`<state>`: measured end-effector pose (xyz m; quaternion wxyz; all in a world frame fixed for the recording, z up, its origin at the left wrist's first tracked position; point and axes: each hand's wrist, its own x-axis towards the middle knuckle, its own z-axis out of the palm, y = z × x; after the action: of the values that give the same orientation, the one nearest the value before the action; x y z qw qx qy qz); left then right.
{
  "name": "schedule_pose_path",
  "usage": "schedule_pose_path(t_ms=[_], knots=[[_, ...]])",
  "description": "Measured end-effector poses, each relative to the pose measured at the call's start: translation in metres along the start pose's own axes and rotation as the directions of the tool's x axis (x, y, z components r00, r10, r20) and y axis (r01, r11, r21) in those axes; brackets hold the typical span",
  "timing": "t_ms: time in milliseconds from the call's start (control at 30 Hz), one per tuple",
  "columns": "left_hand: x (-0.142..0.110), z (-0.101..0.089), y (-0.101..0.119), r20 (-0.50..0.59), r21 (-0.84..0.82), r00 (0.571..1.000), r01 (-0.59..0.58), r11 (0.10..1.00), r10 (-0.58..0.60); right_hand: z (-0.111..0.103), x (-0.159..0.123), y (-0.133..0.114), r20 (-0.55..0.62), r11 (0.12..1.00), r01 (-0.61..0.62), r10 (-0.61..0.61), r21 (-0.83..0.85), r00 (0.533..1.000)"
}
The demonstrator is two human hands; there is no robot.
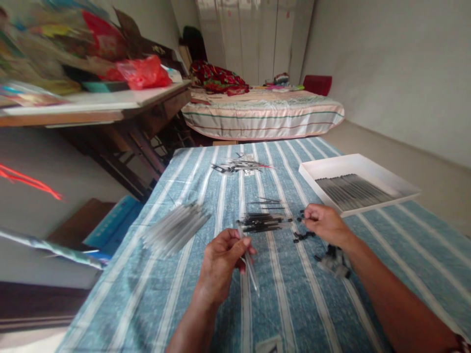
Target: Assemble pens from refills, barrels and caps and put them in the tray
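Note:
My left hand (230, 255) is closed round a clear pen barrel (252, 274), its tapered end pointing down toward me. Just beyond the fingers lies a bundle of black pen refills (265, 222). My right hand (326, 223) pinches a small black pen plug (302, 212) at its fingertips, above the tablecloth. More black plugs (303, 236) lie scattered below those fingertips. Beside my right forearm is a heap of black and smoky pen caps (334, 262), partly hidden. To the left, many clear barrels (178, 228) are stacked side by side.
A white open box (382, 171) at the right holds a row of pens (355, 190). Loose thin parts (241, 165) lie at the table's far end. Left stands a desk (128, 100) with red bags (143, 72); a bed (265, 115) is beyond.

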<state>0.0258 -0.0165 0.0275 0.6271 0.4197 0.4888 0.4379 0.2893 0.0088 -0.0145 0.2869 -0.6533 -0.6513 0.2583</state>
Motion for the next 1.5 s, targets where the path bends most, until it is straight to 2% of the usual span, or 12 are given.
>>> schedule_pose_path(t_ms=[33, 100, 200, 367, 467, 633, 800, 967, 1133, 1267, 1500], knots=[[0.0, -0.001, 0.0, -0.002, -0.046, 1.0, 0.008, 0.999, -0.008, 0.0, -0.003, -0.003, -0.004, 0.988, -0.016, 0.017, 0.155, 1.0], [0.002, -0.002, 0.0, -0.015, -0.135, 1.0, 0.015, 0.991, -0.017, 0.001, -0.008, -0.01, 0.033, 0.893, -0.05, 0.04, 0.448, 0.999], [0.004, -0.005, -0.001, -0.035, -0.257, 0.999, 0.027, 0.966, -0.037, 0.006, -0.018, -0.024, 0.109, 0.716, -0.061, -0.02, 0.696, 0.994], [0.009, -0.01, -0.005, -0.077, -0.411, 0.996, 0.016, 0.912, -0.052, 0.024, -0.036, -0.045, 0.239, 0.477, -0.147, -0.139, 0.866, 0.961], [0.01, -0.011, -0.006, -0.107, -0.469, 0.994, -0.017, 0.883, -0.038, 0.036, -0.043, -0.051, 0.267, 0.426, -0.167, -0.187, 0.889, 0.945], [0.01, -0.011, -0.008, -0.137, -0.491, 0.991, -0.056, 0.87, -0.013, 0.049, -0.05, -0.057, 0.23, 0.463, -0.119, -0.191, 0.878, 0.954], [0.01, -0.009, -0.01, -0.156, -0.477, 0.988, -0.08, 0.875, 0.006, 0.054, -0.051, -0.062, 0.202, 0.503, -0.104, -0.144, 0.858, 0.969], [0.009, -0.006, -0.009, -0.176, -0.452, 0.984, -0.082, 0.888, 0.002, 0.058, -0.051, -0.06, 0.197, 0.567, -0.078, -0.152, 0.82, 0.969], [0.007, -0.004, -0.011, -0.141, -0.412, 0.99, -0.059, 0.909, 0.0, 0.06, -0.051, -0.053, 0.214, 0.625, -0.078, -0.145, 0.777, 0.966], [0.007, -0.003, -0.013, -0.126, -0.369, 0.992, -0.052, 0.928, 0.005, 0.062, -0.053, -0.052, 0.206, 0.641, -0.075, -0.131, 0.764, 0.97], [0.008, 0.003, -0.018, -0.178, -0.355, 0.984, -0.081, 0.931, 0.018, 0.069, -0.051, -0.049, 0.131, 0.65, -0.03, -0.108, 0.759, 0.985]])
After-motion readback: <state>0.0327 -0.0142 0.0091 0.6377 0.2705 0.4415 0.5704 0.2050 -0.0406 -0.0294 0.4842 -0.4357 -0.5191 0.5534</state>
